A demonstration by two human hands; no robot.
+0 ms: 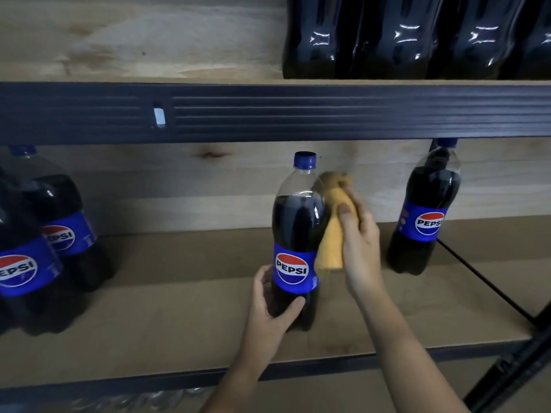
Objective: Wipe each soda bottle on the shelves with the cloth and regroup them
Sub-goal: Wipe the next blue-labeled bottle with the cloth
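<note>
Fingers (287,308) of the left hand (268,311) curl round the lower body of the middle bottle (296,234), thumb across the front below the label and the other fingertips on its left side, clamped on it; the forearm rises from the lower edge of the head view. At the right hand (359,245) the fingers are closed on a yellow cloth (334,228), the thumb lying up along the folded fabric, which is pressed against the bottle's right shoulder and side. That arm reaches in from the lower right, wrist bent slightly inward. Upright on the brown shelf (179,293), near its middle, the held bottle has a blue cap, a blue Pepsi label, and dark cola filling it to the base of the neck, with clear plastic above. To the right, well apart, a second bottle (425,210) of the same kind stands near the back wall, filled to a similar level. At the left edge two more bottles (38,239) stand close together, one in front of the other. Above the dark metal rail (298,114), the upper shelf carries a row of bottles (417,40) packed side by side, only their dark lower halves in view.
</note>
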